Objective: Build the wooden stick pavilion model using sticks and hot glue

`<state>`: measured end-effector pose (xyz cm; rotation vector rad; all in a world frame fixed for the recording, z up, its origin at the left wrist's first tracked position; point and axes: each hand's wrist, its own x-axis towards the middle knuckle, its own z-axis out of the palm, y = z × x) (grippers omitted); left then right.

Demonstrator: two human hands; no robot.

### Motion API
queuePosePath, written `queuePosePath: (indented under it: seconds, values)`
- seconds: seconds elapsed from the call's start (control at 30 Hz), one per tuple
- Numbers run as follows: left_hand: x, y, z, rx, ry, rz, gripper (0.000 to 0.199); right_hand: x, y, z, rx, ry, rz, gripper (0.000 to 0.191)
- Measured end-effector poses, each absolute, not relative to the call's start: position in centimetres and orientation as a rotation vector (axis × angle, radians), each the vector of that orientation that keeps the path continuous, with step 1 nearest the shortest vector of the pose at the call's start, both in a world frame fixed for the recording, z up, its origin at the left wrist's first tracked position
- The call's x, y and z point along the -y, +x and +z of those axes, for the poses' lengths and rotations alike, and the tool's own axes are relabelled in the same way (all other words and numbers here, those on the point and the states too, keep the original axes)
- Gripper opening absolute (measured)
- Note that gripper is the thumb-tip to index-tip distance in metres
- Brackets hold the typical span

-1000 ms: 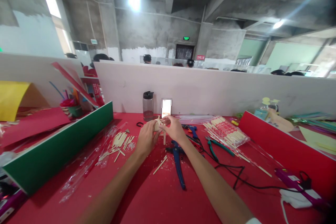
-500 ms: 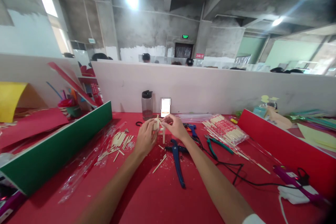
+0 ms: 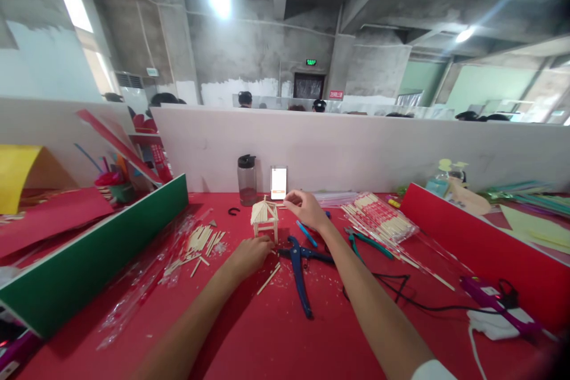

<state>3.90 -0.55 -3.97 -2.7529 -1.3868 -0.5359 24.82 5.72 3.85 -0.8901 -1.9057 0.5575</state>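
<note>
A little pavilion model made of pale wooden sticks [image 3: 265, 214] stands upright on the red table, with a slatted, peaked roof part and thin posts. Just right of its roof, my right hand [image 3: 306, 209] pinches a short wooden stick [image 3: 280, 206]. Whether that stick touches the roof I cannot tell. Low in front of the model, my left hand [image 3: 253, 256] rests near the tabletop with bent fingers drawn together. Anything between its fingertips is too small to make out. Blue-handled cutters [image 3: 299, 273] lie right of the left hand.
Cut sticks [image 3: 202, 240] are heaped at left. A bottle [image 3: 247, 181] and a phone [image 3: 278, 183] stand behind the model. Green-handled pliers [image 3: 371, 244], a black cable [image 3: 427, 306] and a stick bundle [image 3: 383, 217] lie at right. Green [image 3: 102, 249] and red [image 3: 481, 249] boards flank the workspace.
My left hand has let go of the stick model and moved down in front of it. My right hand has shifted slightly right of the roof. The model now stands uncovered.
</note>
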Motion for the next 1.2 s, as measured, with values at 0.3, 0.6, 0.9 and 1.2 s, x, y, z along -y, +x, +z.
queuePosePath:
  seconds: [0.3,0.6,0.9,1.2]
  values:
    - [1.2,3.5,-2.7,1.451,-2.729,-0.611,0.027,-5.0,25.5,4.6,2.012,-0.806,0.702,0.019]
    - [1.9,4.4,0.5,1.346,-2.500,-1.401,0.023,-3.4,25.5,5.8,2.233,-0.696,1.079,0.022]
    - [2.1,4.7,0.2,1.494,-2.425,-1.697,0.019,-3.3,25.6,6.1,2.272,-0.699,1.060,0.023]
    - [2.4,5.1,0.5,1.467,-2.388,-2.000,0.025,-2.7,25.8,6.6,2.320,-0.655,1.149,0.020]
